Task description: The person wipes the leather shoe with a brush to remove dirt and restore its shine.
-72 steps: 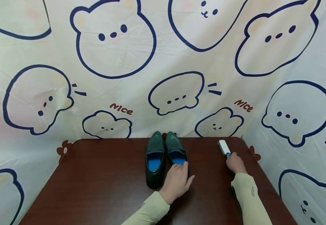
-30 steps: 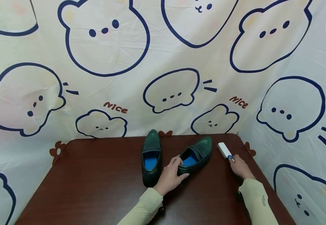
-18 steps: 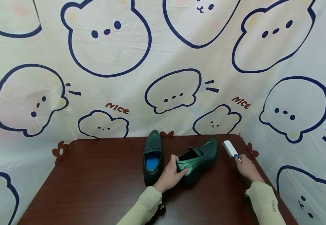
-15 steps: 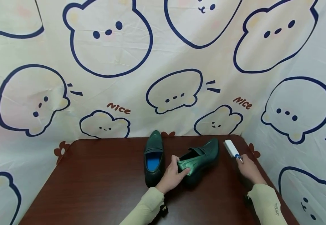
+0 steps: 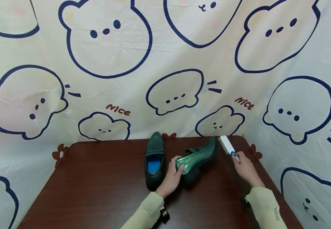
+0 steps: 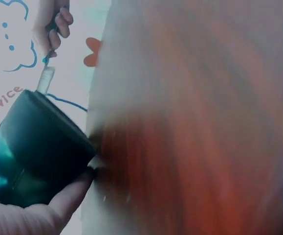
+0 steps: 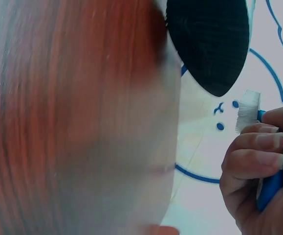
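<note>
My left hand (image 5: 169, 178) grips a dark green loafer (image 5: 199, 159) by its heel. The loafer is tilted on its side, toe pointing to the back right, its heel lifted. In the left wrist view the thumb presses near the heel's edge. In my right hand (image 5: 246, 170) is a scrub brush (image 5: 226, 145) with a white head and a blue-marked handle, held close to the toe. White bristles show in the right wrist view, where the loafer's black sole (image 7: 209, 44) faces that camera. The matching loafer (image 5: 155, 152), lined in blue, stands upright left of my left hand.
All of this is on or over a dark brown wooden table (image 5: 102, 178) with rounded back corners. A pale cloth (image 5: 177, 57) printed with bear outlines hangs behind the table and along both sides. A small black object (image 5: 164, 216) shows under the left sleeve.
My left hand has taken the right loafer by the heel, swung its toe rightward, raised it and rolled it sideways. My right hand has lifted the brush and brought it to the toe.
</note>
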The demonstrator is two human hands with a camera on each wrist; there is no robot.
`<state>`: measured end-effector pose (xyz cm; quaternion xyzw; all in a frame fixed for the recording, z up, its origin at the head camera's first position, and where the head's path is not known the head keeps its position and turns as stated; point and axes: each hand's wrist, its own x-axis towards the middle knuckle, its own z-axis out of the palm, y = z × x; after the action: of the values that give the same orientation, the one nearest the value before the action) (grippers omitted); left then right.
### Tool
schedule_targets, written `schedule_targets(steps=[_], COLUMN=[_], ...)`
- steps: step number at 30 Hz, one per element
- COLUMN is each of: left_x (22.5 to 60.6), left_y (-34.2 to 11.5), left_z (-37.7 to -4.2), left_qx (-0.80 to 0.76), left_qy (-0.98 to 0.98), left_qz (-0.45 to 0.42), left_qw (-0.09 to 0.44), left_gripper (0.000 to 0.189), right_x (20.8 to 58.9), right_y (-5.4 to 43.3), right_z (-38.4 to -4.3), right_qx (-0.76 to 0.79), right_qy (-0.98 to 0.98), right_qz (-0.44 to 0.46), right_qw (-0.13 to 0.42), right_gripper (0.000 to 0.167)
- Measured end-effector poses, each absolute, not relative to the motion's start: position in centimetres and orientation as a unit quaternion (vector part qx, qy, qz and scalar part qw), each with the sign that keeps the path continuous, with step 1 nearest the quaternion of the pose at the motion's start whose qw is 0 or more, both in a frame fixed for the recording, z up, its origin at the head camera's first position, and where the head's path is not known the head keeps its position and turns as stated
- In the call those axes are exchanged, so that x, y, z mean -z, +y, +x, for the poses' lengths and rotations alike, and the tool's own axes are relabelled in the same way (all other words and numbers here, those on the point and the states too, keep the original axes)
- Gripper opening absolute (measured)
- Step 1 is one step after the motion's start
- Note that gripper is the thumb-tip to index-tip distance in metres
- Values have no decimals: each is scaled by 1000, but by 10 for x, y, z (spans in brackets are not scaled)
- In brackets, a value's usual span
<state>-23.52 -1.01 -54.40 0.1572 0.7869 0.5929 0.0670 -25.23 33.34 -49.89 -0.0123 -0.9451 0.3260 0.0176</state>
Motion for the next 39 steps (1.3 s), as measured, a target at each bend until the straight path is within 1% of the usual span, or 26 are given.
schedule_targets(steps=[3, 5, 10, 12, 18, 23, 26, 31, 34, 39], left_x=[546, 549, 555, 556, 561, 566, 567, 568, 568, 569], left_y=[-10, -12, -16, -16, -14, -17, -19, -18, -17, -18], left_z=[-236, -237, -238, -237, -241, -241, -240, -238, -237, -237], left_qx=[-609, -625, -637, -640, -675, -703, -709, -704, -704, -725], left_qy=[777, 765, 756, 754, 724, 697, 693, 703, 702, 679], left_qz=[144, 136, 120, 110, 75, 55, 50, 47, 55, 72], left_qw=[70, 76, 91, 95, 119, 130, 123, 95, 87, 93], left_gripper=[55, 59, 92, 98, 92, 93, 94, 94, 89, 84], right_x=[495, 492, 489, 488, 487, 491, 492, 494, 495, 496], right_y=[328, 324, 310, 304, 284, 253, 231, 205, 198, 194], right_z=[-250, -249, -246, -245, -241, -228, -218, -207, -204, -201], right_qx=[-331, -337, -359, -366, -375, -358, -327, -264, -232, -210], right_qy=[-943, -941, -933, -930, -925, -929, -938, -952, -958, -962], right_qz=[2, 10, 19, 24, 48, 82, 109, 146, 159, 162], right_qw=[24, 24, 19, 22, 41, 40, 43, 56, 61, 63], right_gripper=[33, 32, 29, 28, 25, 19, 15, 11, 12, 13])
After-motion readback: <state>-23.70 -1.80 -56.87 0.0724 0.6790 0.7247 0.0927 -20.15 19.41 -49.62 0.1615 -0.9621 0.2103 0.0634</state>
